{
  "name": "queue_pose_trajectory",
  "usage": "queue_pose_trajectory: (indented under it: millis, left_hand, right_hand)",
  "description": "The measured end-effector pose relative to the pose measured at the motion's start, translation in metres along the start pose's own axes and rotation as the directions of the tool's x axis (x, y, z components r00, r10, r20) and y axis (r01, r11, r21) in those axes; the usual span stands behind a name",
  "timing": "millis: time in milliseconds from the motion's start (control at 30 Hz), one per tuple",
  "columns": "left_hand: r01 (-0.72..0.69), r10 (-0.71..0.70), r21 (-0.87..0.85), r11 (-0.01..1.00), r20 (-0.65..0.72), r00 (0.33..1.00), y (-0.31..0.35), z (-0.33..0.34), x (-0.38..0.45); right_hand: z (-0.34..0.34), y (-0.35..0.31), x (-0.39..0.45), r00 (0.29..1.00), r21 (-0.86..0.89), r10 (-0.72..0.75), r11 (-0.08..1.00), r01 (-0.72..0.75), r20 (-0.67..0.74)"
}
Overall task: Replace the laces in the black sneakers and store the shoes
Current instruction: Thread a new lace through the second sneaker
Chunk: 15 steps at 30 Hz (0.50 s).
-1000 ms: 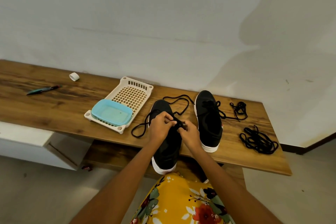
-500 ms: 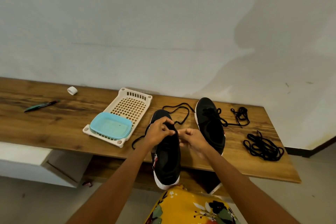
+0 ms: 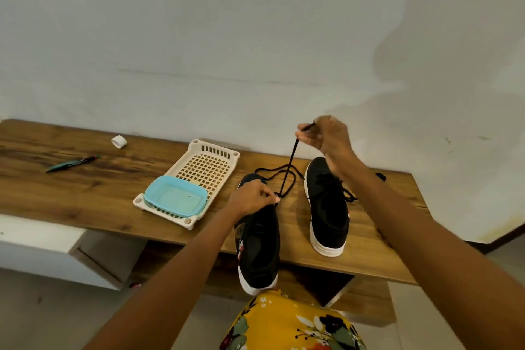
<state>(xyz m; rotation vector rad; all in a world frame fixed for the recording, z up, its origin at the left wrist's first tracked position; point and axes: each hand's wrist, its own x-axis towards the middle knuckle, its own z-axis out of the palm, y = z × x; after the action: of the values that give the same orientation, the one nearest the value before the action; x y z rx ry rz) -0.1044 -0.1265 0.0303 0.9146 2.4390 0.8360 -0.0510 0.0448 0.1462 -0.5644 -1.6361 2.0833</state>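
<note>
1. My right hand [image 3: 326, 136] is raised above the bench, fingers pinching the end of a black lace [image 3: 289, 167]. The lace runs taut and steeply down to the nearer shoe; I judge the lift is there to draw slack through an eyelet.

2. My left hand [image 3: 251, 200] rests low on the near sneaker [image 3: 260, 247], fingertips pinched at the spot where the lace enters the upper. It seems to steady the shoe against the pull.

3. The near sneaker lies lengthwise with its white-soled end hanging over the front edge of the wooden bench [image 3: 85, 196], toward my lap. That brings the eyelets close to me.

4. A loose loop of the same lace lies on the bench beyond this shoe.

5. The second sneaker [image 3: 326, 219] stands just to the right, apart from the first, fully on the bench. Dark lace shows on its top; I cannot tell how far it is laced.

6. To the left sits a cream slotted tray [image 3: 210, 155] with a shallow blue container [image 3: 174, 199] resting on its near end.

7. Farther left lie a pen [image 3: 71, 163] and a small white cap [image 3: 118, 141], well apart from the shoes.
</note>
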Motion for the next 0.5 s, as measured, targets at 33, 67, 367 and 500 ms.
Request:
queue_pose_trajectory:
  millis: [33, 67, 367, 500]
  left_hand:
    - [-0.002, 0.000, -0.056, 0.998, -0.037, 0.999, 0.004, -0.004, 0.003]
    - [0.000, -0.007, -0.110, 0.994, -0.066, 0.998, 0.007, -0.009, 0.005]
    - [-0.025, -0.005, -0.198, 0.980, -0.150, 0.989, 0.060, -0.063, 0.005]
    - [0.060, -0.057, -0.081, 0.995, 0.032, 0.998, 0.066, -0.045, -0.012]
  right_hand:
    - [0.000, -0.010, 0.002, 0.999, 0.055, -0.025, 0.998, 0.026, -0.024]
    - [-0.001, -0.016, 0.002, 0.998, 0.094, -0.041, 0.995, 0.045, -0.047]
    - [-0.009, 0.019, -0.042, 0.992, -0.349, -0.031, 0.934, 0.071, 0.120]
    - [0.009, -0.009, -0.045, 0.981, -0.140, -0.130, 0.979, 0.150, 0.141]
